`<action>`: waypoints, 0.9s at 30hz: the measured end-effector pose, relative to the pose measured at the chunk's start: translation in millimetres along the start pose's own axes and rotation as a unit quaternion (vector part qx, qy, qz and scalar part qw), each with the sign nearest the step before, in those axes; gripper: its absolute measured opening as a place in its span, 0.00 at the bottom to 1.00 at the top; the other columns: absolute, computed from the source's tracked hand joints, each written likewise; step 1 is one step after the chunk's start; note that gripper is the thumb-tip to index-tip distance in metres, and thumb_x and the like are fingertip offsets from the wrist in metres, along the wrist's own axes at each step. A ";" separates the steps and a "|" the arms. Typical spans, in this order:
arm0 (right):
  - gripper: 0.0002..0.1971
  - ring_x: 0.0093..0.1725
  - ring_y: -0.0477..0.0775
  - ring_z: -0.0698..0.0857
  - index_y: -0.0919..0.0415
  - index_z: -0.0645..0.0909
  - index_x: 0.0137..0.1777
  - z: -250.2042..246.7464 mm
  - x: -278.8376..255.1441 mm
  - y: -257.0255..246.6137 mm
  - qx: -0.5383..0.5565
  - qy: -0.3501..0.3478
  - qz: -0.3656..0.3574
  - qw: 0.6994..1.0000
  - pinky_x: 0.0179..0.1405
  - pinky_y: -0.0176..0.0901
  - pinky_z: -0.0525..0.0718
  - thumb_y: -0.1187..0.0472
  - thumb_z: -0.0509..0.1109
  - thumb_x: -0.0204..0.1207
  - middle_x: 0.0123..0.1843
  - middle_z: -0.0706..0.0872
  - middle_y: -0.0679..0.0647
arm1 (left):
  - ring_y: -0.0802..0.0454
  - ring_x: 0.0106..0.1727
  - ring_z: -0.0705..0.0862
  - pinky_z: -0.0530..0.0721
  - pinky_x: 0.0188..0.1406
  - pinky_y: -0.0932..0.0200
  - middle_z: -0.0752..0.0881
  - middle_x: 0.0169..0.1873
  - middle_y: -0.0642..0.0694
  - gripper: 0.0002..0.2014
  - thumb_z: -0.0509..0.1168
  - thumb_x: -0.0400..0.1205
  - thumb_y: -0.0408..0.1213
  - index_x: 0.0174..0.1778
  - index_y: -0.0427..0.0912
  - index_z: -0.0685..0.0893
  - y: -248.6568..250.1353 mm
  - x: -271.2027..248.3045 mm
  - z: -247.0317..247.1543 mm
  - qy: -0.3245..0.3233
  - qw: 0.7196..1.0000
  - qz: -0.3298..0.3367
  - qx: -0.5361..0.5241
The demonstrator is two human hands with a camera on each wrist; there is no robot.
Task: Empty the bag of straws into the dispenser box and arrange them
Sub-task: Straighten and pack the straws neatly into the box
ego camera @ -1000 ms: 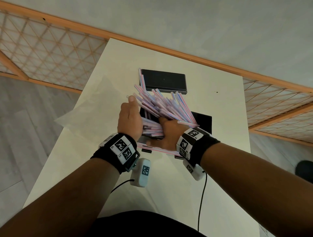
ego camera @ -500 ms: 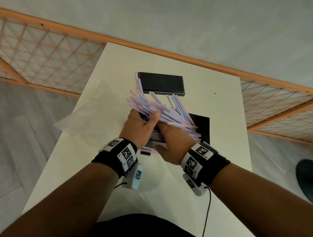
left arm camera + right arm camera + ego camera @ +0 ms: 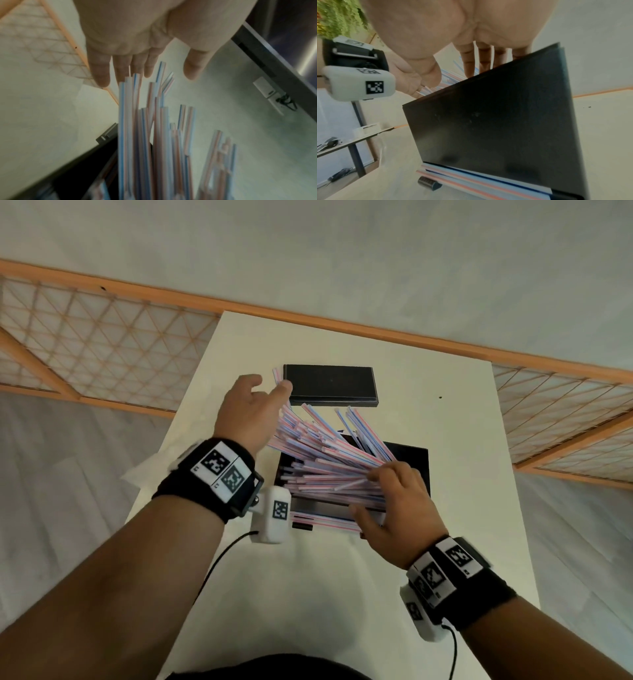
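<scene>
Striped pink and blue straws (image 3: 325, 460) fan out of the open black dispenser box (image 3: 412, 457), their left ends raised over its left rim. My left hand (image 3: 263, 395) hovers over those ends with relaxed fingers and holds nothing; in the left wrist view the straw tips (image 3: 137, 135) stand just short of the fingers (image 3: 101, 73). My right hand (image 3: 394, 501) lies on the straws' right ends, fingers straight and thumb spread toward the front wall. The right wrist view shows the box wall (image 3: 488, 115) with the fingers (image 3: 469, 62) reaching behind it.
The box's black lid (image 3: 330, 385) lies flat behind it, with a loose straw (image 3: 277, 376) at its left end. A clear plastic bag (image 3: 150, 470) rests at the white table's (image 3: 342, 594) left edge. A few straws (image 3: 325, 520) sit in the front slot beside a black knob (image 3: 428, 182).
My left hand has let go of the straws and risen away toward the lid. My right hand has slid to the straws' right ends, and the bundle has fanned out.
</scene>
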State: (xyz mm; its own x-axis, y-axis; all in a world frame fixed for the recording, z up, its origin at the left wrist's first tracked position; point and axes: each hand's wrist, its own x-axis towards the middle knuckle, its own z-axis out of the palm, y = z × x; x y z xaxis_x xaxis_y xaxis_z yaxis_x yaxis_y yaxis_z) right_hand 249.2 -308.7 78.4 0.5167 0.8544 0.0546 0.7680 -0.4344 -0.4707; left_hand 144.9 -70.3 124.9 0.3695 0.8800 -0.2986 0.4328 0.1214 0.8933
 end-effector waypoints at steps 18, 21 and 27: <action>0.20 0.52 0.51 0.81 0.61 0.80 0.59 -40.8 33.5 -17.8 0.112 0.102 -0.017 0.988 0.53 0.43 0.79 0.45 0.68 0.76 0.53 0.79 0.49 | 0.47 0.44 0.91 0.88 0.51 0.48 0.93 0.39 0.46 0.13 0.65 0.82 0.51 0.44 0.48 0.90 70.6 -17.4 -23.0 0.093 0.956 0.268 0.078; 0.21 0.54 0.49 0.81 0.60 0.80 0.61 -49.7 44.0 -22.5 0.132 0.115 0.006 0.985 0.52 0.49 0.84 0.46 0.69 0.76 0.56 0.81 0.50 | 0.49 0.47 0.92 0.89 0.56 0.45 0.94 0.41 0.47 0.09 0.65 0.81 0.51 0.37 0.57 0.86 67.0 -15.4 -16.5 0.063 0.964 0.253 0.048; 0.18 0.54 0.49 0.81 0.58 0.79 0.60 -54.6 49.6 -24.8 0.157 0.128 0.013 0.979 0.52 0.54 0.86 0.46 0.70 0.76 0.55 0.82 0.49 | 0.53 0.47 0.92 0.88 0.56 0.46 0.91 0.39 0.55 0.07 0.60 0.87 0.41 0.45 0.53 0.81 51.1 -17.3 -6.7 0.039 0.954 0.292 0.044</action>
State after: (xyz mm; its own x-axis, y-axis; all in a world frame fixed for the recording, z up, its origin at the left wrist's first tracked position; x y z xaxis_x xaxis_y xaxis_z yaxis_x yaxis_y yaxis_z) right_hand 276.4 -271.1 140.8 0.6431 0.7271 0.2402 0.6205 -0.3109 -0.7200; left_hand 155.1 -76.3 178.0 0.5088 0.8170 0.2713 0.2405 -0.4375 0.8665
